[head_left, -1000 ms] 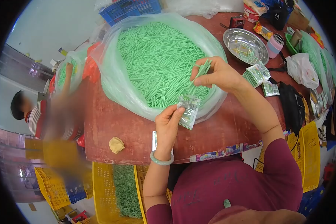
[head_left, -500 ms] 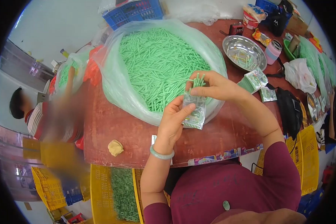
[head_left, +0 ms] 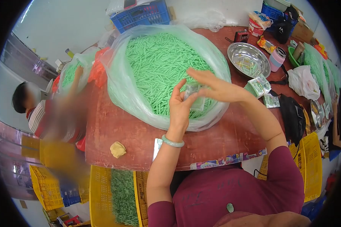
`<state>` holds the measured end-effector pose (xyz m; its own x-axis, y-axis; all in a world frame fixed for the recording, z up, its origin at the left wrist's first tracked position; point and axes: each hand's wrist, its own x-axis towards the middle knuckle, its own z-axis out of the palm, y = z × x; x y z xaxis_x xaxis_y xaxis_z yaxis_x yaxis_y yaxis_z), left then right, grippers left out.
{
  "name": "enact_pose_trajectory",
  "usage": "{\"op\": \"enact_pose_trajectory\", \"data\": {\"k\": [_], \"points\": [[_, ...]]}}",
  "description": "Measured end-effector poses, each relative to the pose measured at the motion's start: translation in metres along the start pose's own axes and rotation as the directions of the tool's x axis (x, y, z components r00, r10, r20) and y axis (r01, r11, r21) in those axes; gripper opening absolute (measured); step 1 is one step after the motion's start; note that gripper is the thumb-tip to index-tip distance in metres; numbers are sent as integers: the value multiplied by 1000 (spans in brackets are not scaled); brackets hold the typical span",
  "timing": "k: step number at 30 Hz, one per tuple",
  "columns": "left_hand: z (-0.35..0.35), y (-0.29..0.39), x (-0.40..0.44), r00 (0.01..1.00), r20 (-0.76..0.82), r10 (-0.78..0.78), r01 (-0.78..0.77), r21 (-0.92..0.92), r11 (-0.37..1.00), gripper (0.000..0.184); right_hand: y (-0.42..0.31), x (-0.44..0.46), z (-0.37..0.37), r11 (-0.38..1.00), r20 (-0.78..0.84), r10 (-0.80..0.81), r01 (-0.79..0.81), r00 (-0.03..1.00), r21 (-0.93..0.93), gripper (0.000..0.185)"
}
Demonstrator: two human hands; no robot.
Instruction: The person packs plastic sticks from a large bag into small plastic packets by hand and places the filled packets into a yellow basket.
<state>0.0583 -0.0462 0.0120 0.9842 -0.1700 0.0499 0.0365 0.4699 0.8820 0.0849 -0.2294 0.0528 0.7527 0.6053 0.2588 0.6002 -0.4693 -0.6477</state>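
Note:
A small clear packet (head_left: 195,99) with green contents is between my hands, over the near right part of a large plastic bag (head_left: 119,89) full of green sticks (head_left: 159,62). My left hand (head_left: 181,103) grips the packet's left side between thumb and fingers; a pale green bangle (head_left: 172,141) is on that wrist. My right hand (head_left: 212,86) is at the packet's upper right, its fingers stretched out and slightly blurred. I cannot see any sticks in my right hand.
A steel bowl (head_left: 248,56), stacked packets (head_left: 258,86), a pink cup (head_left: 277,58) and a black bag (head_left: 291,113) lie right on the red table (head_left: 113,125). A yellowish lump (head_left: 118,150) sits near the front edge. Yellow crates (head_left: 100,196) stand below. Another person (head_left: 36,113) works at left.
My right hand brought a bunch of green sticks to the packet's open top; the sticks no longer show in its fingers, which are now spread. My left hand and the packet have moved up slightly.

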Motion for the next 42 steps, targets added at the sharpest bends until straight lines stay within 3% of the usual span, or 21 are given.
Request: {"op": "enact_pose_trajectory", "data": {"k": [1, 3, 4, 9, 10, 11, 13, 15, 17, 19, 21, 23, 25, 27, 31, 33, 36, 37, 39, 41, 42], "points": [[-1, 0, 1, 1000, -3, -2, 2, -11, 1000, 56, -7, 1, -2, 1000, 9, 3, -3, 1000, 2, 69], [-6, 1, 1, 1000, -19, -10, 9, -24, 1000, 59, -22, 5, -11, 941, -69, 162, -133, 984, 311, 59], [-9, 4, 0, 999, 23, -31, 31, -6, 1000, 59, -19, 6, -4, 961, -188, 164, -113, 968, 253, 38], [-38, 61, -24, 953, 256, -165, 126, 160, 979, 52, -52, 13, 12, 859, -114, 204, -122, 972, 497, 16], [-37, 73, -36, 967, 214, -138, 84, 244, 966, 34, -61, 15, 19, 882, -81, 135, -83, 988, 464, 17], [-45, 84, -50, 979, 160, -130, 89, 241, 966, 34, -73, 19, 28, 897, -38, 56, -34, 998, 440, 18], [-71, 107, -86, 979, 125, -162, 48, 628, 777, 27, -104, 24, 41, 954, 5, -173, 166, 985, 250, 22], [-93, 141, -140, 996, -6, 85, -45, 814, 579, 18, -119, 25, 50, 943, 16, -277, 269, 961, 197, 25], [-146, 161, -194, 930, -195, 311, -24, 813, 582, 26, -116, 26, 48, 963, 22, -254, 251, 967, 96, 28], [-174, 195, -241, 783, -459, 419, 82, 745, 662, 31, -93, 26, 43, 991, 46, -122, 119, 992, 64, 29], [-257, 202, -279, 617, -641, 456, 504, 767, 397, 32, -61, 28, 46, 976, 38, 119, -124, 992, 181, 21], [-369, 161, -309, 607, -680, 411, 502, 730, 465, 23, -38, 29, 50, 952, 45, 189, -194, 981, 239, 19], [-451, 100, -324, 588, -684, 432, 664, 713, 227, 27, -26, 30, 54, 950, 22, 282, -282, 959, 131, 19], [-496, 47, -319, 532, -727, 434, 745, 646, 168, 26, -25, 29, 64, 955, 30, 278, -279, 960, 96, 19], [-542, -29, -285, 381, -797, 469, 748, 564, 350, 25, -34, 28, 71, 961, 51, 275, -273, 960, -49, 19], [-554, -53, -272, 387, -799, 461, 800, 539, 263, 22, -35, 30, 71, 954, 49, 299, -297, 953, -48, 20], [-578, -103, -272, 415, -875, 248, 687, 480, 546, 29, -36, 30, 70, 919, 9, 392, -391, 920, -40, 21], [-650, -175, -285, 402, -896, 187, 663, 426, 615, 31, -36, 32, 73, 928, 10, 367, -366, 930, -65, 21], [-626, -140, -294, 215, -967, 137, 705, 251, 663, 31, -39, 25, 69, 917, -33, 387, -389, 921, -93, 22], [-551, -70, -284, 521, -850, 75, 562, 407, 720, 28, -37, 21, 54, 919, -40, 355, -356, 934, -171, 21], [-556, -58, -281, 415, -899, 140, 512, 358, 781, 30, -24, 12, 47, 931, -90, 308, -320, 947, -175, 18]]}}
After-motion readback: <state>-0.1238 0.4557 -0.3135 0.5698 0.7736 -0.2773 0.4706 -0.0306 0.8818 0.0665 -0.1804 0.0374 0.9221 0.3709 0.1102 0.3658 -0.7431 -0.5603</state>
